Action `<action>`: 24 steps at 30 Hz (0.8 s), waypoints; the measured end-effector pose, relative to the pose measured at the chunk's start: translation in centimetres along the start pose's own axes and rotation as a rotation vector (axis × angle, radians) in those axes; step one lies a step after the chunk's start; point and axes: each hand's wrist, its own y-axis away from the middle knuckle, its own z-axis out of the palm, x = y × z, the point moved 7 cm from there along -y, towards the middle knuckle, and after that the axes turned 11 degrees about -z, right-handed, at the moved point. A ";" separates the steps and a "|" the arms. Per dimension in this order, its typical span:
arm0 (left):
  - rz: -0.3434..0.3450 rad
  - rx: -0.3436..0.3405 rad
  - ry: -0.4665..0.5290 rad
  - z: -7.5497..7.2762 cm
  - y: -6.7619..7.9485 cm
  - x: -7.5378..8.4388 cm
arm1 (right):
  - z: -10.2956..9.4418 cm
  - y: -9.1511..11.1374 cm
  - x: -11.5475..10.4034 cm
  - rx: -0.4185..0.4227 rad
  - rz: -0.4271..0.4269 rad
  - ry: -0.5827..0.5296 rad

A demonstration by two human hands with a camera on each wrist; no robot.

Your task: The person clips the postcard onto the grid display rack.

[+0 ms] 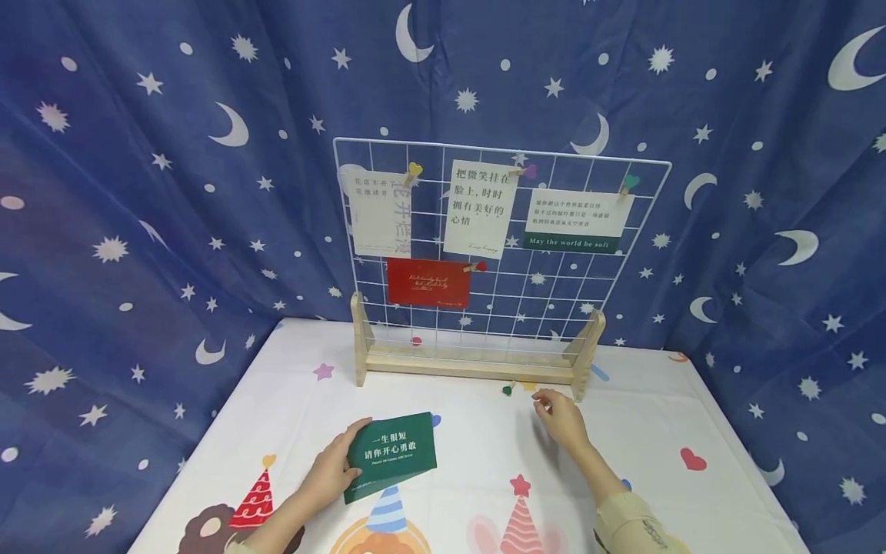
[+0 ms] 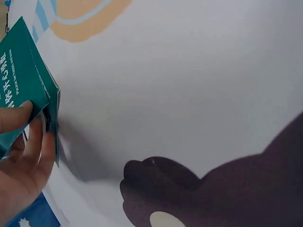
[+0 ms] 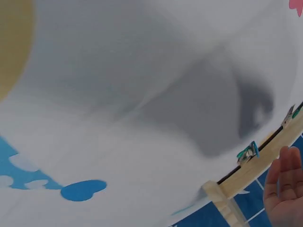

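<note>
My left hand (image 1: 331, 471) holds a green card with white lettering (image 1: 398, 442) by its left edge, thumb on top. In the left wrist view, the fingers of this left hand (image 2: 26, 158) go beneath the upper green sheet (image 2: 19, 75), and a second green layer shows behind it. Whether this is a folded card or two cards I cannot tell. My right hand (image 1: 562, 419) hovers beside a small green clip (image 1: 508, 389) near the rack's base. Nothing shows in the fingers of the right hand (image 3: 285, 187) in its wrist view, where two small clips (image 3: 248, 154) lie near the wooden base.
A white wire grid (image 1: 501, 146) stands on a wooden base (image 1: 471, 368). Heart-headed clips hold two white cards (image 1: 477, 208), a white-and-green card (image 1: 577, 219) and a red card (image 1: 429, 283) on it. Behind hangs a blue star-and-moon curtain (image 1: 450, 69). A printed cloth (image 1: 471, 431) covers the table.
</note>
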 end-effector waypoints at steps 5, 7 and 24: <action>0.013 -0.080 0.133 0.0 0.4 -0.3 | 1.0 -0.4 0.1 -0.001 0.053 0.002; 0.021 -0.101 0.184 -0.1 0.5 -0.3 | 1.2 -0.6 0.1 0.008 0.075 -0.013; 0.045 -0.076 0.263 -0.9 0.5 1.0 | 3.0 -1.7 1.0 0.051 0.235 -0.114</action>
